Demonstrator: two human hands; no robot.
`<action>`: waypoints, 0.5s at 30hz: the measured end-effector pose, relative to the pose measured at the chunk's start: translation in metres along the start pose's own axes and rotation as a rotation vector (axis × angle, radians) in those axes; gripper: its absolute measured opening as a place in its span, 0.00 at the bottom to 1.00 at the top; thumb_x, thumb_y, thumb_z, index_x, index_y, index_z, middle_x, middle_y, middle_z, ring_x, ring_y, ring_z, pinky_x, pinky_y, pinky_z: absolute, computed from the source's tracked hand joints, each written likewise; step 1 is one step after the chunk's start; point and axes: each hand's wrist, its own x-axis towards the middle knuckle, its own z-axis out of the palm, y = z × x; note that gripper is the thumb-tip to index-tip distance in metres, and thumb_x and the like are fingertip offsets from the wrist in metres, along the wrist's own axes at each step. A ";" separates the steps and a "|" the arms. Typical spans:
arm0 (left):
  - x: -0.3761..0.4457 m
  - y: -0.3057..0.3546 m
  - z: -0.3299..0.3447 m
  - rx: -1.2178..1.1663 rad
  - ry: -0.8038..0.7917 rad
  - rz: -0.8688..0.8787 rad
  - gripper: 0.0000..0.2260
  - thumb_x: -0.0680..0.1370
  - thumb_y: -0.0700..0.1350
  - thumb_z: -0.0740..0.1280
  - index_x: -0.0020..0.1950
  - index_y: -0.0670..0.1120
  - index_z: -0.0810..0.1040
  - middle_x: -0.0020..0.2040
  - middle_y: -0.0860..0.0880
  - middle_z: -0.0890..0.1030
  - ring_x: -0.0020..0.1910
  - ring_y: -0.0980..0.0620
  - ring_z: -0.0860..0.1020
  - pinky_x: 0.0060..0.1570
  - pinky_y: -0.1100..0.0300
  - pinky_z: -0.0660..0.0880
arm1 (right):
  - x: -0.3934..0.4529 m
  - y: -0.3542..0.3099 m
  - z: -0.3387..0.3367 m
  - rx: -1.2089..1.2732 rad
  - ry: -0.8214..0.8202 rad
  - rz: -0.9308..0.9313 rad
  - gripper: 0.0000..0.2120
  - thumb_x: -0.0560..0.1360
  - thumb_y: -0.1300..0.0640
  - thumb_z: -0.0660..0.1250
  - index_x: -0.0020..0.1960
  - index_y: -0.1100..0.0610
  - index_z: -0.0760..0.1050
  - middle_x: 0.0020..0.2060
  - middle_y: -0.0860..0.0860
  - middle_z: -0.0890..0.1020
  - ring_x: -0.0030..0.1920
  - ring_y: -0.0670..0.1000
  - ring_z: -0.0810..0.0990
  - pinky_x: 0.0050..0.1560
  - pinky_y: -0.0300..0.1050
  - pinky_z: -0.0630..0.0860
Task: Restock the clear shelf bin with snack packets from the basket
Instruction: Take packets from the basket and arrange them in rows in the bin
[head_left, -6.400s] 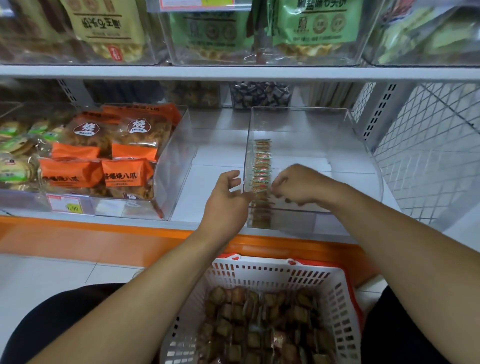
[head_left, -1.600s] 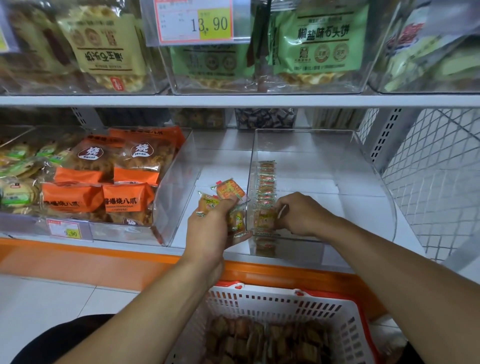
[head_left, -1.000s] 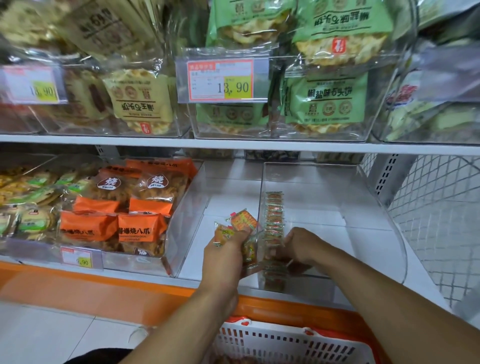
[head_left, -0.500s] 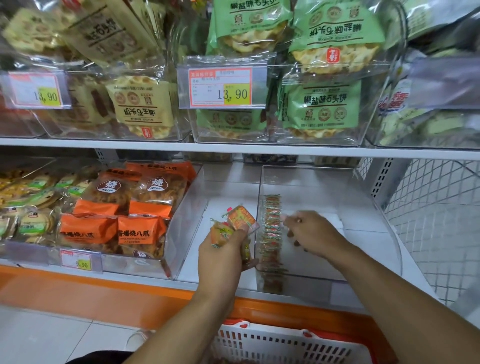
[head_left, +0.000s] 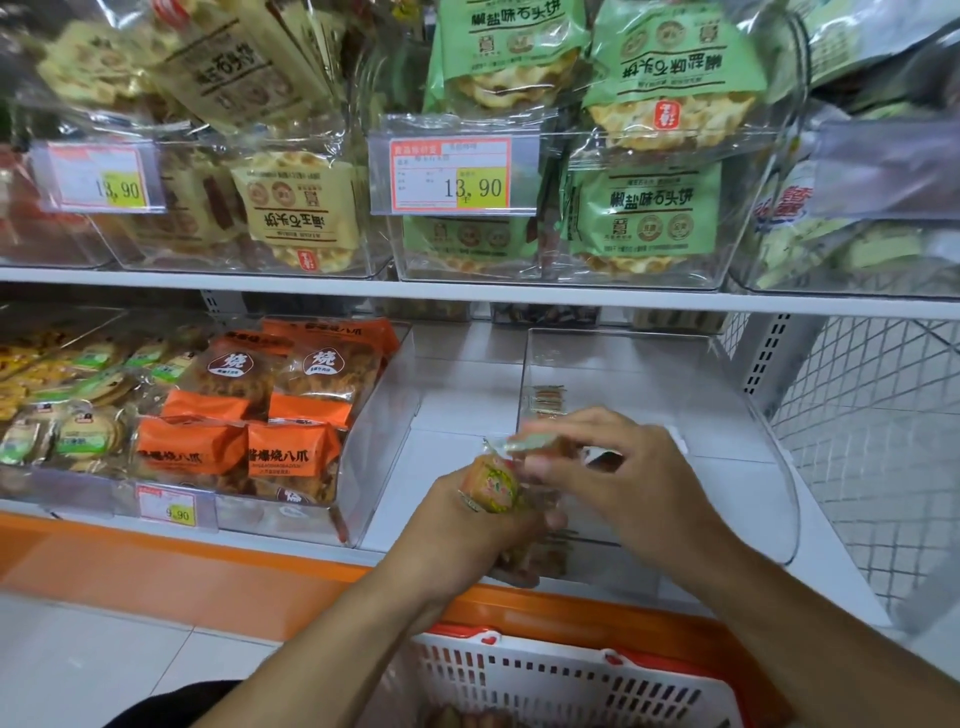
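Risked spilling the loose bunch of snack packets (head_left: 491, 486) bunched in the left hand (head_left: 467, 535), since several sat in one fist just outside the near left corner of the clear bin (head_left: 769, 467) and one tug at the top could have loosened the rest onto the shelf (head_left: 452, 405) or down toward the basket (head_left: 571, 680). Could also have knocked over the thin row of packets (head_left: 545, 400) already standing along the bin's left wall, judged from how close the wrists passed to it. Left fingers were curled tight around the bunch, thumb side up, with a yellow and orange wrapper poking out at the top. Right hand (head_left: 618, 483) reached across from the right, fingertips (head_left: 535, 470) bent and pinching a single pale packet (head_left: 524, 443) at the top of that bunch; motion blur hid exactly how firmly. Remaining right fingers were loosely spread above the bin's near edge. Basket sat nearest, below the orange shelf lip, with more packets barely showing at the bottom edge. Bin was mostly unfilled, so plenty of restocking seemed left. To the left, a second bin held orange bags (head_left: 291, 457).
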 end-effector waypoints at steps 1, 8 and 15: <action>-0.001 0.000 0.000 -0.001 -0.041 -0.016 0.12 0.68 0.45 0.80 0.50 0.53 0.86 0.39 0.49 0.86 0.37 0.52 0.85 0.38 0.51 0.83 | -0.004 0.000 0.004 -0.073 -0.068 -0.047 0.17 0.73 0.55 0.76 0.57 0.38 0.83 0.55 0.36 0.81 0.51 0.38 0.81 0.45 0.31 0.78; -0.006 0.004 -0.011 -0.025 -0.185 -0.026 0.14 0.67 0.34 0.77 0.50 0.47 0.86 0.42 0.42 0.85 0.37 0.49 0.83 0.38 0.55 0.81 | -0.017 -0.003 -0.003 -0.074 -0.478 -0.069 0.17 0.83 0.47 0.60 0.70 0.32 0.72 0.75 0.29 0.61 0.74 0.34 0.62 0.67 0.36 0.69; -0.012 0.009 -0.007 0.079 -0.270 -0.041 0.15 0.69 0.31 0.78 0.50 0.47 0.85 0.43 0.44 0.86 0.42 0.48 0.85 0.37 0.55 0.82 | -0.020 -0.003 -0.011 -0.151 -0.356 -0.019 0.32 0.77 0.53 0.73 0.75 0.35 0.65 0.69 0.34 0.71 0.68 0.38 0.72 0.63 0.34 0.73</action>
